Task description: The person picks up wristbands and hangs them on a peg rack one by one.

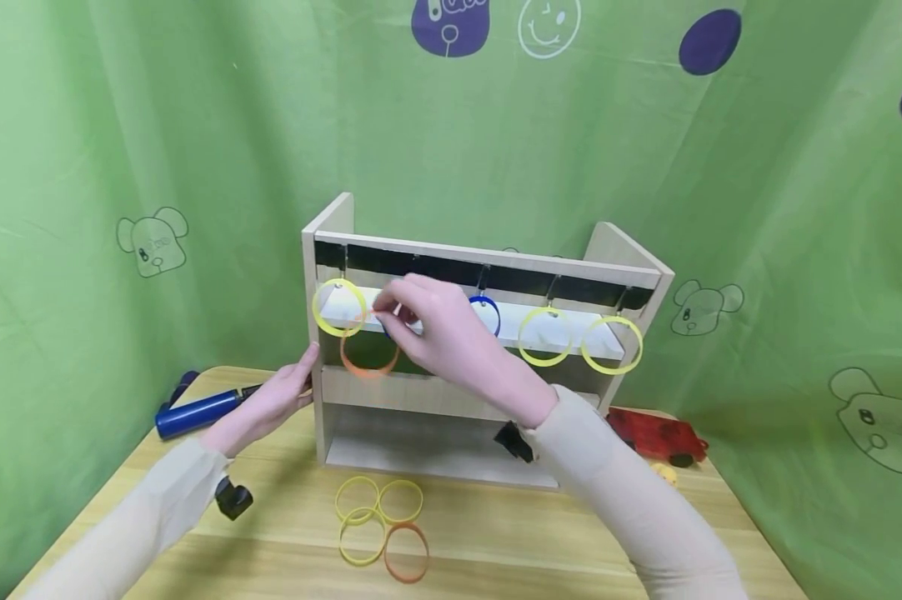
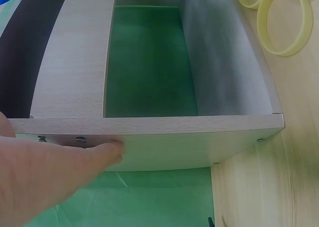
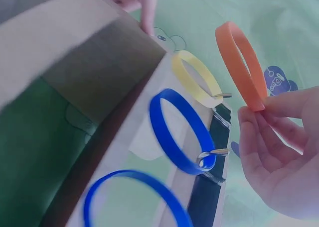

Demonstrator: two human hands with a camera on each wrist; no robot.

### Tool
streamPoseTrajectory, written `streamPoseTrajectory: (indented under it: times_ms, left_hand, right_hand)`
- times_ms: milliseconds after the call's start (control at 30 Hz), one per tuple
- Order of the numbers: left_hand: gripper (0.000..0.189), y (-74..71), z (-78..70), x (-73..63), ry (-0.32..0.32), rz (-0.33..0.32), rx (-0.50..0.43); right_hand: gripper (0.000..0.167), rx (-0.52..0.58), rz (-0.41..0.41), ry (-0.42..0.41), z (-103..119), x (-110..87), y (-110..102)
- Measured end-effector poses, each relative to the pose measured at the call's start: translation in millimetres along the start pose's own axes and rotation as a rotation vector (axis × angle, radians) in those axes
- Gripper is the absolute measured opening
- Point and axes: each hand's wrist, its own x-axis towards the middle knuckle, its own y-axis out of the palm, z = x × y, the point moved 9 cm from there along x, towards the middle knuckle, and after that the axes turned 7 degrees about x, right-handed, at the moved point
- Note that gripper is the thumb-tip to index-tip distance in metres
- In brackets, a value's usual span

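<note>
My right hand [image 1: 451,329] pinches an orange ring [image 3: 232,62] at its edge, in front of the left part of a pale wooden rack [image 1: 398,389]. Fingers of my left hand [image 1: 274,400] lie straight against the rack's left side panel [image 2: 164,150]. Metal hooks line a black strip [image 1: 451,268] across the top. From the leftmost hook hangs a yellow ring [image 3: 180,77], and beside it a blue ring [image 3: 164,142]. Another blue ring [image 3: 172,199] follows, then two yellow rings at the right, one of them the end ring [image 1: 611,370].
Several yellow rings [image 1: 361,563] and an orange ring [image 1: 406,578] lie on the wooden table [image 1: 496,550] before the rack. A blue-handled tool [image 1: 199,414] is at the left, a red toy vehicle [image 1: 657,435] at the right. Green curtains [image 1: 218,125] stand behind.
</note>
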Motion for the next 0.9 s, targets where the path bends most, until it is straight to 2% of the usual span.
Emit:
streamPoseTrajectory:
  times_ms: [167,367,733,900]
  left_hand:
    - [0.092,0.2,2.0,-0.8,-0.004,0.0,0.005]
    - [0.087,0.3,2.6,-1.9,0.015,0.01,-0.004]
    - [0.087,-0.9,3.8,-1.8,0.0,0.003,-0.013]
    - [0.088,-1.3,3.1,-0.9,0.0,0.002,-0.017]
  right_hand:
    - [0.005,-0.002,-0.019,0.002,-0.1,26.1,5.1]
    - [0.005,-0.023,-0.036,0.005,-5.5,43.3,15.8]
    - [0.007,-0.138,0.03,0.139,-23.9,49.7,34.2]
    - [0.008,-0.169,0.069,0.167,-25.9,47.0,38.0]
